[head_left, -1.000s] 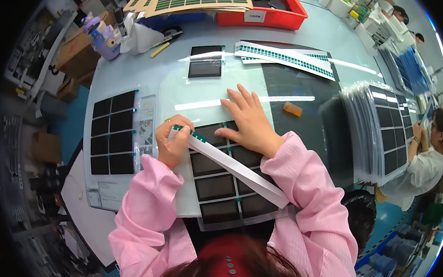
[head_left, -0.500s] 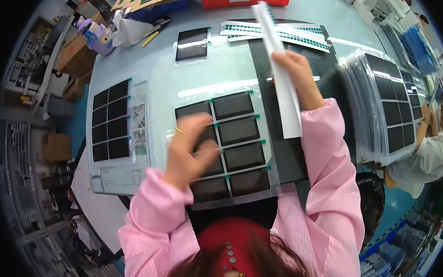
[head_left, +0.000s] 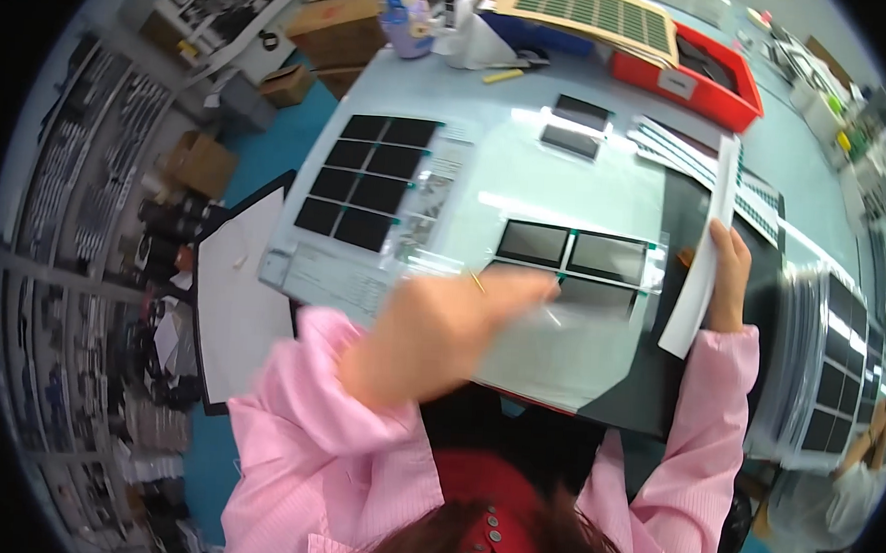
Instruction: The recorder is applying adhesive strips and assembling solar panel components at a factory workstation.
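Observation:
My right hand point(head_left: 730, 277) is closed round a long white paper strip point(head_left: 702, 265), with small green stickers along its upper edge. Smeared by motion, my left hand point(head_left: 441, 321) reaches over the near edge of a clear film sheet with dark rectangular panels point(head_left: 609, 257). Its fingers point right, at the panels; whether they grip the film cannot be made out. Green tabs show beside some panels. Only the far rows of panels are visible; a blurred edge runs below them. More white strips with green stickers point(head_left: 675, 153) lie beyond the right hand.
Left on the table, another panel sheet point(head_left: 371, 178) lies beside a printed page point(head_left: 328, 275). Two small dark panels point(head_left: 577, 123) lie farther back. A red bin point(head_left: 689, 84), purple bottle point(head_left: 404, 19) and yellow stick point(head_left: 503, 76) stand or lie beyond. Stacked bagged panels point(head_left: 809, 366) are right, near another person.
The whole view has turned and shifted. My left hand has moved to the sheet, and its nearer panels no longer show. My right hand still holds the white strip.

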Motion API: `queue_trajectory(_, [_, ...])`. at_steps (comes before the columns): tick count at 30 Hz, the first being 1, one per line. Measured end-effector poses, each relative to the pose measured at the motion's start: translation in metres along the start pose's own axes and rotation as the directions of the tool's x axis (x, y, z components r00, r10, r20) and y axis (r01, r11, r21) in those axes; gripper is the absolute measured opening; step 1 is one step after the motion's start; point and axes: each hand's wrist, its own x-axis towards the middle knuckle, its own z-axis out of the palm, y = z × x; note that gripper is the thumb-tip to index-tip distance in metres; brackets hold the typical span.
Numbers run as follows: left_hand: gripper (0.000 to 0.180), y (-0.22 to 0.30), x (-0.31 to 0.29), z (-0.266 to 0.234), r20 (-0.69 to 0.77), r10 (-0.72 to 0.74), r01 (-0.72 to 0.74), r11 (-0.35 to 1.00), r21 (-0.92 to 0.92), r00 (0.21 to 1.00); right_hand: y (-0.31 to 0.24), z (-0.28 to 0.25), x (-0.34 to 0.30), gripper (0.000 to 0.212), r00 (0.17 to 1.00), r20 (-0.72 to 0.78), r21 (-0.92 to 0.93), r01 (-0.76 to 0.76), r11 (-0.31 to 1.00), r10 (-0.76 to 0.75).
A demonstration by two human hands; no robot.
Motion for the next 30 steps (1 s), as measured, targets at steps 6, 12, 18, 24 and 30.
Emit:
queue_trajectory(6, [0.022, -0.083, 0.031, -0.130, -0.543, -0.240, 0.281, 0.960, -0.008, 0.804, 0.009, 0.000, 0.007, 0.028, 1.000, 0.020, -0.026, 0.022, 0.999, -0.021])
queue_trajectory(12, [0.027, -0.155, -0.036, -0.132, -0.389, 0.338, -0.051, 0.807, 0.589, 0.857, 0.011, -0.002, 0.011, 0.029, 0.999, 0.028, -0.025, 0.015, 1.000, -0.014])
queue_trajectory(18, [0.047, -0.215, -0.133, -0.048, -0.089, -0.074, 0.111, 0.828, 0.550, 0.993, 0.018, -0.007, 0.014, 0.028, 1.000, 0.026, -0.018, 0.017, 1.000, -0.016])
queue_trajectory(24, [0.044, -0.216, -0.123, -0.065, -0.116, 0.043, 0.032, 0.816, 0.577, 0.992, 0.020, -0.006, 0.008, 0.027, 0.999, 0.027, -0.033, 0.031, 0.999, -0.030])
queue_trajectory(30, [0.044, -0.234, -0.128, -0.065, 0.069, 0.034, -0.067, 0.830, 0.554, 0.997, 0.021, -0.003, 0.006, 0.028, 0.997, 0.045, -0.091, 0.072, 0.993, -0.069])
